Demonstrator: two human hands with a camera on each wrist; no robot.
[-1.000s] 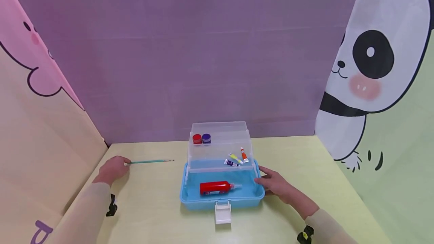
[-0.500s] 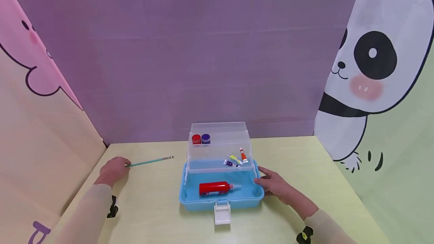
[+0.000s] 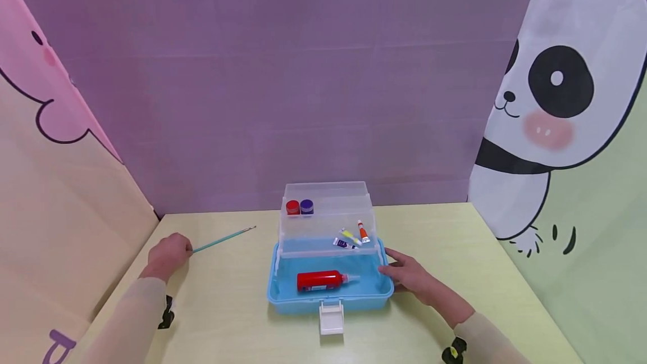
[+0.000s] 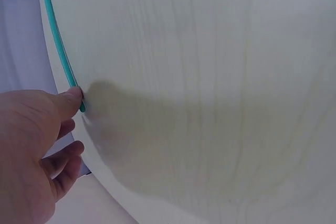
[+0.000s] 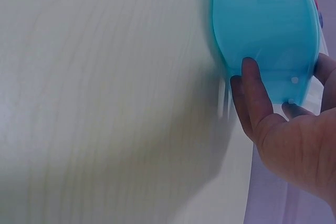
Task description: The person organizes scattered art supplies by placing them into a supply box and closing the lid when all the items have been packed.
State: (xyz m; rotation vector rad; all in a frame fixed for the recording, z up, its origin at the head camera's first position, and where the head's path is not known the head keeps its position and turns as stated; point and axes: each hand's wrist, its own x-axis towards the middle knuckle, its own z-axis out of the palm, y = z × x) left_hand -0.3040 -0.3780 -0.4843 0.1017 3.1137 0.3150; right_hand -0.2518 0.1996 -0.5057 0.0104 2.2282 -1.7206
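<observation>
My left hand [image 3: 169,253] pinches a thin teal paintbrush [image 3: 217,242] near its handle end; its silvery tip points right and slightly up. In the left wrist view, thumb and index finger hold the brush [image 4: 59,45], while the other fingers curl loosely below. My right hand [image 3: 411,278] grips the right side of an open blue plastic box [image 3: 354,302]. The right wrist view has fingertips on the outer wall of the box [image 5: 268,24] and one digit at its rim. Inside the box lies a red bottle [image 3: 320,281] with a clear nozzle.
The clear lid [image 3: 328,229] stands raised behind the box, with a red-capped jar [image 3: 293,207], a purple-capped jar [image 3: 306,206] and small paint tubes [image 3: 363,232] in it. A white latch [image 3: 331,319] hangs in front. The pale wooden table [image 3: 227,308] meets printed fabric walls.
The paintbrush has tilted, its tip rising and moving slightly left while the left hand's fingers close further over the handle. The right hand stays on the box.
</observation>
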